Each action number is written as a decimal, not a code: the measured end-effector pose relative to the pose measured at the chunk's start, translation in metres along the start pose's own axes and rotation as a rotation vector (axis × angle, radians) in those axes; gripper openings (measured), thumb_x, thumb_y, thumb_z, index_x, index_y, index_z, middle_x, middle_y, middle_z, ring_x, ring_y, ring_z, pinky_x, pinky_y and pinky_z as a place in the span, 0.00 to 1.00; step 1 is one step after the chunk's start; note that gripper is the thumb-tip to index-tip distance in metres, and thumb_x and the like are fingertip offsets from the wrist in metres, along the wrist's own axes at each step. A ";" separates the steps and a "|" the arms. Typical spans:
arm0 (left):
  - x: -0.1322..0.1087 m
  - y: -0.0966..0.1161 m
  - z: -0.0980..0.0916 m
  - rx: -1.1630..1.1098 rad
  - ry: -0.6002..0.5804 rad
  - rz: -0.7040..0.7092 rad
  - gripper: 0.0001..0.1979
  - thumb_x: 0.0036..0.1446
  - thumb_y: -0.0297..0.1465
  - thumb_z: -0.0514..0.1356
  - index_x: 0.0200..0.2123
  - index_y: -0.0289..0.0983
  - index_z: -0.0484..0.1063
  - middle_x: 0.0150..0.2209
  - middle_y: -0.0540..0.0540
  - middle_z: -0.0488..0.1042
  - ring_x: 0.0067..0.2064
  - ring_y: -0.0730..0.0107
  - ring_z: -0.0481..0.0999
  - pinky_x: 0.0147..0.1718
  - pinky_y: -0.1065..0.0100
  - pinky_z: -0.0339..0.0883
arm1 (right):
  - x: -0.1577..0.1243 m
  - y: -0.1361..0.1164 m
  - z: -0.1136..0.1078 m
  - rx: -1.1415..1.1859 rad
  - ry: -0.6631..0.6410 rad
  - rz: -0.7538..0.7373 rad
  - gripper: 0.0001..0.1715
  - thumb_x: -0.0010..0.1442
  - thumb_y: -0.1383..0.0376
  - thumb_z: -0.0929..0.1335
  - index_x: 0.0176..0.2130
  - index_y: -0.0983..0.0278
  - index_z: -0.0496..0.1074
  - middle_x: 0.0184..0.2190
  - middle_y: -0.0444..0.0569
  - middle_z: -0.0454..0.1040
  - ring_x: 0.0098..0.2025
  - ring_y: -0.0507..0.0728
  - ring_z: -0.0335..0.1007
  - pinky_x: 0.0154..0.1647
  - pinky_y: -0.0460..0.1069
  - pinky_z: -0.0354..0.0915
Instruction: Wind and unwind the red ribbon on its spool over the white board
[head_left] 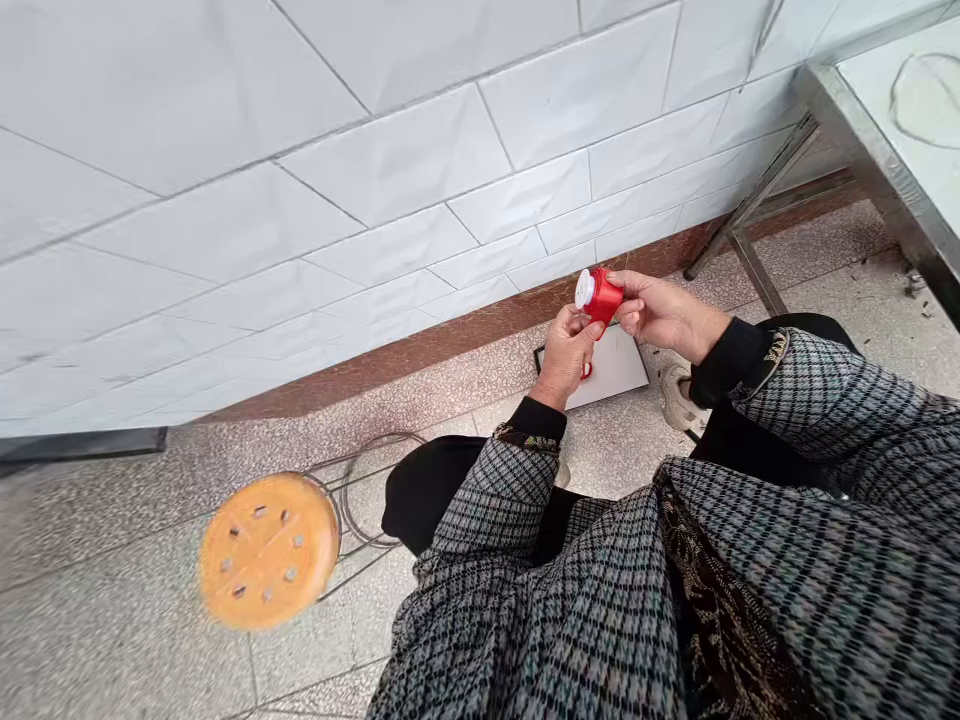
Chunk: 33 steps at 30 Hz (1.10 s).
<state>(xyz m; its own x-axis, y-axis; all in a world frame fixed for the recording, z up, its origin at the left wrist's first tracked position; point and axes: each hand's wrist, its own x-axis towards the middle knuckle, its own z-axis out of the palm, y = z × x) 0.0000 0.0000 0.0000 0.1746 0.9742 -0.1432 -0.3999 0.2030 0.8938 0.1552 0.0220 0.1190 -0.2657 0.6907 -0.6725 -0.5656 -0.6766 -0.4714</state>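
Both my hands hold one small red object with a white round end [604, 297] in front of my knees, above the floor. Its exact kind I cannot make out. My left hand [568, 350] pinches its lower left side, fingers closed. From the right, my right hand [660, 308] grips the red part between thumb and fingers. Just below my left hand shows a small red loop [586, 371], partly hidden by that hand. Beneath my hands a flat white board or box lid with a dark edge [616, 372] lies on the floor, partly covered by my left hand and wrist.
An orange round stool [270, 550] with metal legs lies tipped over at the left. White wall tiles [405, 170] run along the front. A metal-framed table [870, 130] stands at the right. A dark flat object [82, 445] is at the far left.
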 end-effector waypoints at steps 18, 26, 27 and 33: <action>0.006 0.017 -0.010 -0.009 -0.131 0.026 0.43 0.36 0.33 0.84 0.57 0.45 0.75 0.50 0.44 0.80 0.30 0.81 0.71 0.26 0.76 0.64 | 0.013 0.001 -0.016 -0.073 -0.088 0.181 0.07 0.75 0.69 0.67 0.40 0.64 0.69 0.20 0.35 0.60 0.13 0.41 0.45 0.10 0.36 0.53; -0.002 0.025 0.002 -0.074 -0.025 -0.137 0.41 0.41 0.28 0.81 0.59 0.47 0.72 0.29 0.57 0.72 0.18 0.86 0.53 0.16 0.77 0.41 | 0.001 0.037 -0.009 -0.194 -0.080 -0.168 0.09 0.74 0.70 0.69 0.38 0.67 0.74 0.22 0.40 0.68 0.17 0.44 0.54 0.16 0.39 0.59; -0.003 0.025 0.004 -0.075 -0.008 -0.131 0.40 0.43 0.29 0.81 0.59 0.46 0.72 0.28 0.57 0.72 0.18 0.86 0.52 0.16 0.77 0.40 | 0.002 0.037 -0.008 -0.181 -0.065 -0.199 0.10 0.74 0.70 0.69 0.37 0.67 0.73 0.21 0.39 0.67 0.17 0.44 0.53 0.16 0.39 0.58; -0.008 0.020 0.015 -0.059 0.031 -0.129 0.21 0.47 0.35 0.80 0.39 0.38 0.74 0.25 0.57 0.68 0.18 0.87 0.51 0.16 0.76 0.40 | 0.014 0.007 -0.010 -0.059 -0.044 -0.240 0.09 0.70 0.68 0.74 0.37 0.64 0.72 0.22 0.37 0.67 0.17 0.43 0.50 0.16 0.38 0.53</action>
<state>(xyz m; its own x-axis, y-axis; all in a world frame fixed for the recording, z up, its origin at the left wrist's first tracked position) 0.0039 -0.0048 0.0251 0.2006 0.9421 -0.2686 -0.4285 0.3310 0.8407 0.1547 0.0243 0.1003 -0.1638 0.8431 -0.5122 -0.5705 -0.5045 -0.6480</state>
